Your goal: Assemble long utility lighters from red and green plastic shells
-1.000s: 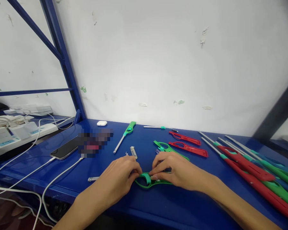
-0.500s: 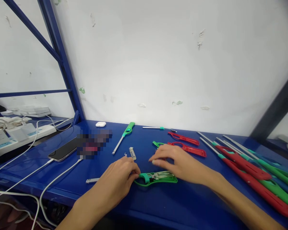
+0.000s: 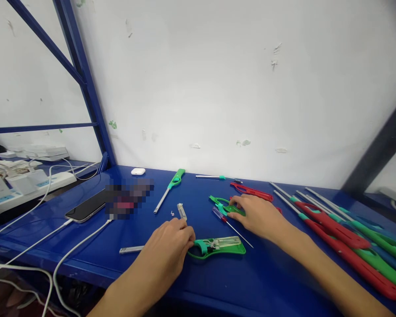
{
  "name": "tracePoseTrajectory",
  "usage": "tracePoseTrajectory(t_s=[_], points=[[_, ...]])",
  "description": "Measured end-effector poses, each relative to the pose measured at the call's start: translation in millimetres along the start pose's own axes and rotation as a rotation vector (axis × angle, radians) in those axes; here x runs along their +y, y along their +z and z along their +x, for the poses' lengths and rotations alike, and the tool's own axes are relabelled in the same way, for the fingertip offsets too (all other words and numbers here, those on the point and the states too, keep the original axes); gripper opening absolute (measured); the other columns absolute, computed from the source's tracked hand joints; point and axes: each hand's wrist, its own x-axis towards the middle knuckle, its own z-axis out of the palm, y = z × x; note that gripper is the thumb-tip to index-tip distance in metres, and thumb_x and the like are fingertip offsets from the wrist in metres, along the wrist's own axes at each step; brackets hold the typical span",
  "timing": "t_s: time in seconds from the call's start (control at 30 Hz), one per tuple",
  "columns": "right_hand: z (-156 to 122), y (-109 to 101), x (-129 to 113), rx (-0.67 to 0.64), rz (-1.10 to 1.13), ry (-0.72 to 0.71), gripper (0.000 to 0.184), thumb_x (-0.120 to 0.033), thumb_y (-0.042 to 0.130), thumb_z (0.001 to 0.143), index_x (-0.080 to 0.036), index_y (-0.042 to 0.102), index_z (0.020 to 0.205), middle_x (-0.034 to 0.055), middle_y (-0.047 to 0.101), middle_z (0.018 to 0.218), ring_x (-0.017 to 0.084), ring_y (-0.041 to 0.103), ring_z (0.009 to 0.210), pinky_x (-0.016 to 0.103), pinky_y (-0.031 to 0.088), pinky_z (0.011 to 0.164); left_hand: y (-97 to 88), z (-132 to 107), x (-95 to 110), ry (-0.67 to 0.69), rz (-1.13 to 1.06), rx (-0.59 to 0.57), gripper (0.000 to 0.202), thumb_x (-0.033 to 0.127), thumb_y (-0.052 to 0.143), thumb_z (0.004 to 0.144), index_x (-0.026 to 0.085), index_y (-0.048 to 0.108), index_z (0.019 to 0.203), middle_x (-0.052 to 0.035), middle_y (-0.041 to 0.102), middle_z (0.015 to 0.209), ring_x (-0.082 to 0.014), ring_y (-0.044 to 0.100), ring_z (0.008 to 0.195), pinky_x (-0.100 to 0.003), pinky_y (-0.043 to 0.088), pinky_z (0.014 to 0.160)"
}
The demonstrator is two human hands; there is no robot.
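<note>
My left hand point(image 3: 171, 242) is closed around the front of an opened green gas lighter point(image 3: 214, 253). Its metal tube point(image 3: 132, 250) sticks out to the left of the hand. Inside the open handle lies a clear fuel tank point(image 3: 229, 241), with a teal trigger piece beside it. Farther back, my right hand point(image 3: 254, 211) pinches a loose green handle half point(image 3: 224, 203), its fingers partly covering it. Just in front of that lies a small screwdriver point(image 3: 221, 215) with a purple handle and thin shaft. A loose clear tank point(image 3: 182, 211) rests behind my left hand.
Red handle halves point(image 3: 251, 191) lie behind my right hand. Several long red, green and blue lighters point(image 3: 330, 229) are spread at the right. A whole green lighter point(image 3: 171, 189), a white earphone case point(image 3: 138, 171) and a cabled phone point(image 3: 89, 204) are at the left.
My right hand has moved from above the opened lighter back onto the loose green handle half. The screwdriver and the fuel tank now show in full. My left hand keeps its hold.
</note>
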Motion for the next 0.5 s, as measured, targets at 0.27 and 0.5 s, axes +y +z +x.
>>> tracePoseTrajectory(t_s=[0.27, 0.5], points=[[3.3, -5.1, 0.7, -0.012, -0.052, -0.028, 0.024, -0.024, 0.049, 0.1, -0.019, 0.071, 0.102, 0.0128, 0.075, 0.087, 0.031, 0.072, 0.08, 0.033, 0.037, 0.061, -4.3, -2.1, 15.8, 0.045, 0.244, -0.082, 0.036, -0.007, 0.04, 0.086, 0.018, 0.064, 0.096, -0.0096, 0.066, 0.1, -0.0258, 0.064, 0.094, -0.041, 0.053, 0.088], [4.0, -7.5, -2.9, 0.124, 0.225, -0.081, 0.033, -0.024, 0.036, 0.103, -0.019, 0.061, 0.125, 0.0112, 0.073, 0.099, 0.026, 0.068, 0.088, 0.035, 0.044, 0.072, -0.3, -1.3, 20.7, 0.124, 0.322, -0.086, 0.041, -0.01, 0.047, 0.074, 0.017, 0.06, 0.102, -0.0113, 0.065, 0.102, -0.0283, 0.063, 0.103, -0.044, 0.052, 0.095]])
